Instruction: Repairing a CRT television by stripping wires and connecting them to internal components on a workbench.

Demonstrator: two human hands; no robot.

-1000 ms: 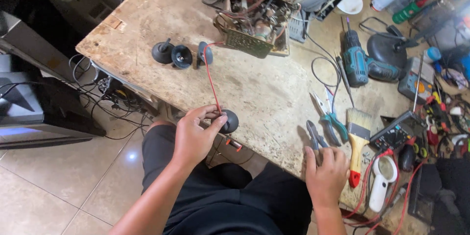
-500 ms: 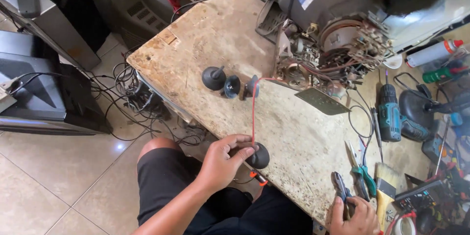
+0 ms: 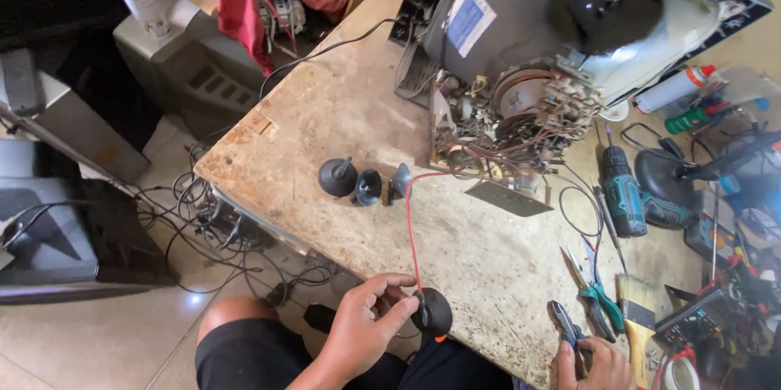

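Black suction cup [image 3: 432, 313] on red wire [image 3: 410, 235] pinched by left hand [image 3: 364, 331] at bench edge [image 3: 325, 256].

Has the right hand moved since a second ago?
Yes. The right hand has slid along the table edge to the pliers, away from the brush handle it was beside.

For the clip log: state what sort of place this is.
Likely an electronics repair workshop. An opened tube television sits on a worn workbench with its wiring exposed, a cordless drill and pliers lie beside it, and other set casings stand around.
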